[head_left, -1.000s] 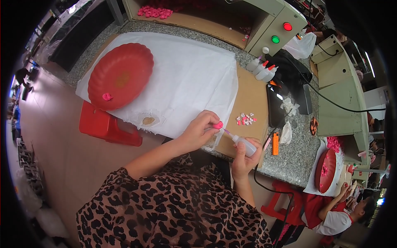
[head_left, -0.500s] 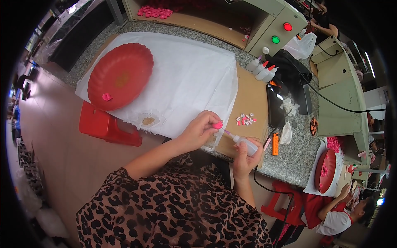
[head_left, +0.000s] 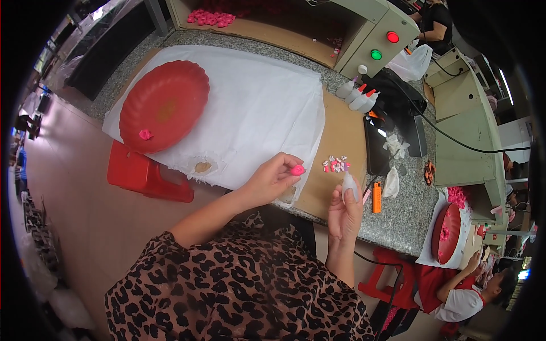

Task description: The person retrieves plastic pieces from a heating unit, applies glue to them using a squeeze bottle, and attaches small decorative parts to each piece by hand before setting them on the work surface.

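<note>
Between the thumb and fingers of my left hand (head_left: pixel 274 178) is a small pink piece (head_left: pixel 297 170), held above the near edge of the white paper (head_left: pixel 256 102). My right hand (head_left: pixel 344 217) is closed around a small white squeeze bottle (head_left: pixel 350 187) with a purple nozzle, which points up and away from me. Just beyond the nozzle, a cluster of small pink and white pieces (head_left: pixel 334 164) lies on the brown cardboard (head_left: pixel 345 133). The two hands are apart. At the left, a red scalloped tray (head_left: pixel 176 94) carries one pink piece (head_left: pixel 145 134).
Several white bottles (head_left: pixel 362 101) stand at the back right, near a black tablet-like object (head_left: pixel 376 148). An orange lighter (head_left: pixel 376 198) lies on the granite tabletop (head_left: pixel 395 227). Pink pieces (head_left: pixel 211 18) sit inside the cabinet with red and green lights. A co-worker (head_left: pixel 466 295) sits at the right.
My right hand has swung the bottle rightward, away from the pink piece, and its nozzle now points upward. My left hand stays nearly in place, still holding the piece.
</note>
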`<action>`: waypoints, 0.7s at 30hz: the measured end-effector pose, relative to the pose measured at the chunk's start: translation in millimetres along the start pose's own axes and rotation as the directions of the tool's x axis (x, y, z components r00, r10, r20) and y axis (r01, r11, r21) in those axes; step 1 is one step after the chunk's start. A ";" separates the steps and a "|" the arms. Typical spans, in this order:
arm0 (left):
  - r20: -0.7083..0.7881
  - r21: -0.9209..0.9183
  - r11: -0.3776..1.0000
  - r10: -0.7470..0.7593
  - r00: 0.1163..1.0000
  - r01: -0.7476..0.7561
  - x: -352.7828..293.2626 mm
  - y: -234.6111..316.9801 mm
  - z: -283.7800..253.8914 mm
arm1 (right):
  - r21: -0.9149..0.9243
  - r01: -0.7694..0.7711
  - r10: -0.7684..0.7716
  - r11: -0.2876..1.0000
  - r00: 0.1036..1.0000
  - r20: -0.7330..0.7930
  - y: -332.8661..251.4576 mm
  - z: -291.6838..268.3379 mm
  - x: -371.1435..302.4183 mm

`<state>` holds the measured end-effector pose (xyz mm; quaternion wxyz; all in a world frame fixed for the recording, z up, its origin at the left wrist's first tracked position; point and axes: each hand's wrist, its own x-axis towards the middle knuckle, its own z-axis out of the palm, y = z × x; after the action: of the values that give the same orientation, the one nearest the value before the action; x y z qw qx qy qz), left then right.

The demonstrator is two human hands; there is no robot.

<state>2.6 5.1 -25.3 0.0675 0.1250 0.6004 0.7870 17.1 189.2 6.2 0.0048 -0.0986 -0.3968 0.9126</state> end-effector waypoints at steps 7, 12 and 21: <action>0.068 -0.193 0.964 -0.172 0.983 0.182 1.7 11.8 -6.6 | -0.294 -0.043 0.074 0.955 0.993 0.096 -11.4 -24.7 8.1; 0.073 -0.345 0.931 -0.102 0.992 0.121 3.9 9.5 -11.2 | -0.607 0.122 -0.053 0.785 0.990 0.131 -19.0 -24.6 24.7; 0.107 -0.416 0.885 -0.182 0.978 0.210 4.6 13.7 -16.8 | -0.726 0.657 -0.023 -0.205 0.738 0.674 -19.4 3.8 55.5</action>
<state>-5.9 -13.0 -15.7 0.1915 0.0716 0.4215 0.8835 -39.3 204.6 13.0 0.1073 0.2529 -0.9218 0.2735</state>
